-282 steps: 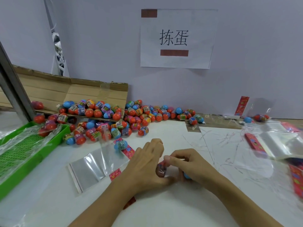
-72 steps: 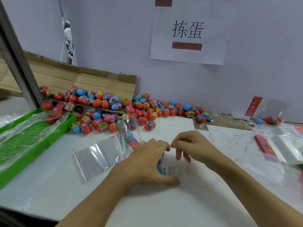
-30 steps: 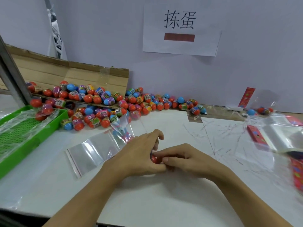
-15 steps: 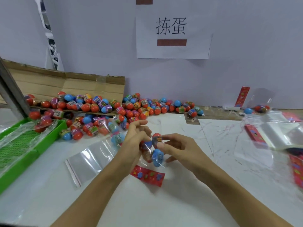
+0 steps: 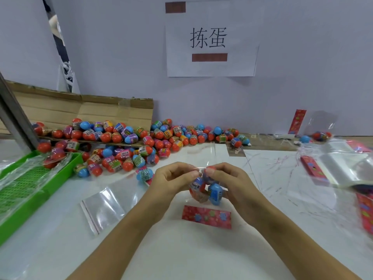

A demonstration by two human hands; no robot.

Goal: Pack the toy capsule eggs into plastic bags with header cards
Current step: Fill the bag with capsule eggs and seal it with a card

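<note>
A clear plastic bag [image 5: 201, 193] with several capsule eggs hangs above the white table, its red header card [image 5: 206, 216] at the bottom end. My left hand [image 5: 171, 181] pinches the bag's open top edge from the left. My right hand [image 5: 232, 184] grips the top and side from the right, with a red egg under its fingertips. A blue egg [image 5: 215, 194] shows through the plastic. One loose blue egg [image 5: 144, 174] lies on another header card just left of my left hand.
A heap of red and blue capsule eggs [image 5: 141, 142] spreads along the back beside a flattened cardboard box [image 5: 80, 110]. An empty clear bag [image 5: 105, 211] lies front left. A green tray [image 5: 30, 190] stands at the left. Stacked bags with cards [image 5: 339, 168] lie at the right.
Both hands have lifted the filled bag off the table, and the header card now hangs lower. My hands have come closer together at the bag's top.
</note>
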